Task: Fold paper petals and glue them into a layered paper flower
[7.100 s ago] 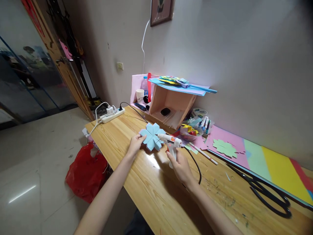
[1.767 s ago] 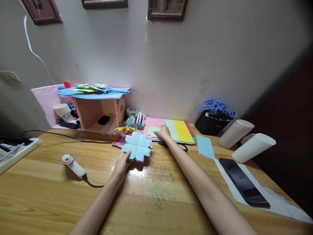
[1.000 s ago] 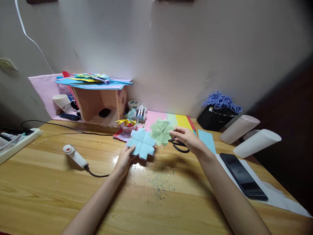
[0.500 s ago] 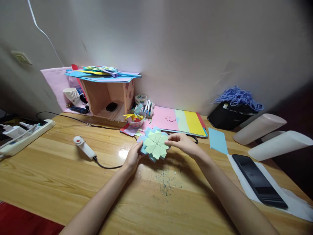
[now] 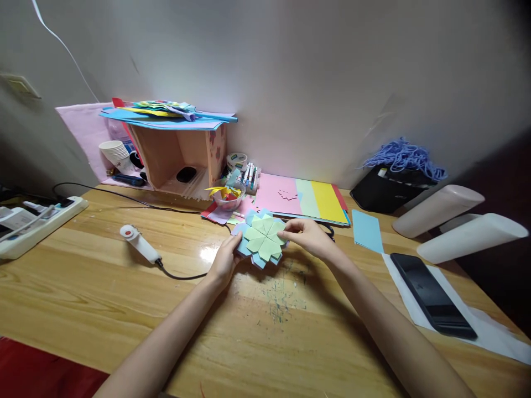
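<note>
A light green folded paper flower point(image 5: 264, 237) lies on top of a larger light blue folded paper flower point(image 5: 254, 256) on the wooden table point(image 5: 103, 309). My left hand point(image 5: 226, 262) grips the blue flower at its lower left edge, thumb on top. Pinching the right edge of the green flower is my right hand point(image 5: 307, 238), fingers closed on the paper. A white glue gun point(image 5: 139, 247) rests on the table to the left, its black cord running toward my left hand.
A power strip point(image 5: 37, 218) sits at the far left. At the back stand a wooden box point(image 5: 178, 160) topped with coloured paper, markers point(image 5: 249, 178) and coloured sheets point(image 5: 307, 199). A black phone point(image 5: 431, 296), two white cylinders point(image 5: 460, 226) and a black holder with blue yarn point(image 5: 394, 177) lie right.
My right hand picked up the green flower from the coloured sheets and brought it onto the blue flower held by my left hand. The glue gun, set down earlier, stays on the table.
</note>
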`<state>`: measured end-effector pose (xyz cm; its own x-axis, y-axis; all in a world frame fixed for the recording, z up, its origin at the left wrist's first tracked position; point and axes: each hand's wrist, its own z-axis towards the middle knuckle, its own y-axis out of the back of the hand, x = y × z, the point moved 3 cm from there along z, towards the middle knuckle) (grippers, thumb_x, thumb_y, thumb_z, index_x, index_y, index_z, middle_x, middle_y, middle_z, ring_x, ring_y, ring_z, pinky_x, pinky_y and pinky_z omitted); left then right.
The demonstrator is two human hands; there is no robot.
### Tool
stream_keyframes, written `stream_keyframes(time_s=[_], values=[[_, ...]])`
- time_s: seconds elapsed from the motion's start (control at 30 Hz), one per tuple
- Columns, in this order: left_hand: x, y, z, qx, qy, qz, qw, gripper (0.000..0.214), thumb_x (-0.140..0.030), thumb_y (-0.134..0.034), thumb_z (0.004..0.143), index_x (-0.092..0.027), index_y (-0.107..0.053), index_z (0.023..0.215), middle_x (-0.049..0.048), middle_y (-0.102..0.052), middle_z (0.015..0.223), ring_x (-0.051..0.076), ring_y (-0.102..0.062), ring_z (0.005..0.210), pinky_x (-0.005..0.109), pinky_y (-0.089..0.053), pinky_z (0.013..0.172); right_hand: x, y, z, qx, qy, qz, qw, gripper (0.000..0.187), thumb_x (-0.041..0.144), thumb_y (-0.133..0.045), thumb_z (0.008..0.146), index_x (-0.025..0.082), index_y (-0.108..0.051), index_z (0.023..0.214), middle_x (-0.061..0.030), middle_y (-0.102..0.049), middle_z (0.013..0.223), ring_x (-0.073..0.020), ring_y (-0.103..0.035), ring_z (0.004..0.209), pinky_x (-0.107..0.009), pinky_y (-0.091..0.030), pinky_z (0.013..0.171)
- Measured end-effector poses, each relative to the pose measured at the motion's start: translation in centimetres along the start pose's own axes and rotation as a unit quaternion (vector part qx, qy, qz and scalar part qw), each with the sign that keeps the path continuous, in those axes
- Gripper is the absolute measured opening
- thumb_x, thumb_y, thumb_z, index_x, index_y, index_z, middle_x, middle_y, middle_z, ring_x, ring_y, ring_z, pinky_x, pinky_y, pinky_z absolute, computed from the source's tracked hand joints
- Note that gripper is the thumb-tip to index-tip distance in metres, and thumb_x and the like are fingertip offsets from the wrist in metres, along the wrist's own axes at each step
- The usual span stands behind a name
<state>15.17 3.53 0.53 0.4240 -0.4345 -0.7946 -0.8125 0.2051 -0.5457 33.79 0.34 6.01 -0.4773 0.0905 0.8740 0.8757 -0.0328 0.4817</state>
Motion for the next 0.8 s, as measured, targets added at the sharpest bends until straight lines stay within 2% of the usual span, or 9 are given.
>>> stream_keyframes(time_s=[0.1, 0.3, 0.47, 0.67, 0.8], values=[[0.00, -0.14, 0.02, 0.010, -0.002, -0.006, 1.000, 0.034, -0.037, -0.064, 0.068, -0.013, -0.063, 0.093, 0.0081, -0.065, 0.098, 0.021, -0.060, 0.086, 0.030, -0.050, 0.068, 0.01, -0.10, -0.01, -0.018, 0.008, -0.025, 1.000, 0.018, 0.032, -0.058, 0.068, 0.016, -0.058, 0.061, -0.0021, -0.060, 0.061, -0.0131, -0.053, 0.058, -0.025, -0.037, 0.055], [-0.07, -0.19, -0.07, 0.003, -0.003, 0.002, 1.000, 0.031, -0.036, -0.066, 0.066, -0.013, -0.064, 0.087, 0.0069, -0.067, 0.088, 0.020, -0.061, 0.079, 0.027, -0.049, 0.064, -0.09, -0.32, 0.03, -0.031, 0.014, -0.027, 0.999, 0.016, 0.029, -0.058, 0.068, 0.015, -0.058, 0.060, -0.0013, -0.057, 0.061, -0.0117, -0.050, 0.056, -0.024, -0.036, 0.053], [-0.24, -0.26, -0.07, -0.008, -0.010, 0.016, 1.000, 0.034, -0.038, -0.066, 0.066, -0.013, -0.064, 0.089, 0.0077, -0.067, 0.088, 0.020, -0.060, 0.079, 0.027, -0.049, 0.064, 0.08, -0.25, -0.13, -0.039, 0.019, -0.042, 0.998, 0.017, 0.030, -0.057, 0.068, 0.016, -0.058, 0.060, -0.0011, -0.058, 0.060, -0.0115, -0.049, 0.055, -0.024, -0.035, 0.052], [-0.18, -0.51, -0.19, 0.011, -0.016, 0.102, 0.995, 0.044, -0.054, -0.057, 0.069, -0.012, -0.064, 0.080, 0.0059, -0.066, 0.071, 0.016, -0.058, 0.062, 0.022, -0.044, 0.052, 0.26, -0.29, -0.35, -0.046, 0.022, -0.076, 0.996, 0.018, 0.032, -0.056, 0.068, 0.016, -0.058, 0.062, -0.0017, -0.060, 0.061, -0.0123, -0.051, 0.057, -0.024, -0.036, 0.053], [-0.03, -0.44, -0.20, 0.015, -0.027, 0.140, 0.990, 0.051, -0.057, -0.055, 0.068, -0.011, -0.061, 0.089, 0.0061, -0.065, 0.072, 0.016, -0.058, 0.062, 0.022, -0.044, 0.053, 0.22, -0.39, -0.40, -0.046, 0.026, -0.091, 0.994, 0.018, 0.032, -0.054, 0.069, 0.015, -0.059, 0.063, -0.0018, -0.060, 0.062, -0.0127, -0.051, 0.057, -0.024, -0.036, 0.053]])
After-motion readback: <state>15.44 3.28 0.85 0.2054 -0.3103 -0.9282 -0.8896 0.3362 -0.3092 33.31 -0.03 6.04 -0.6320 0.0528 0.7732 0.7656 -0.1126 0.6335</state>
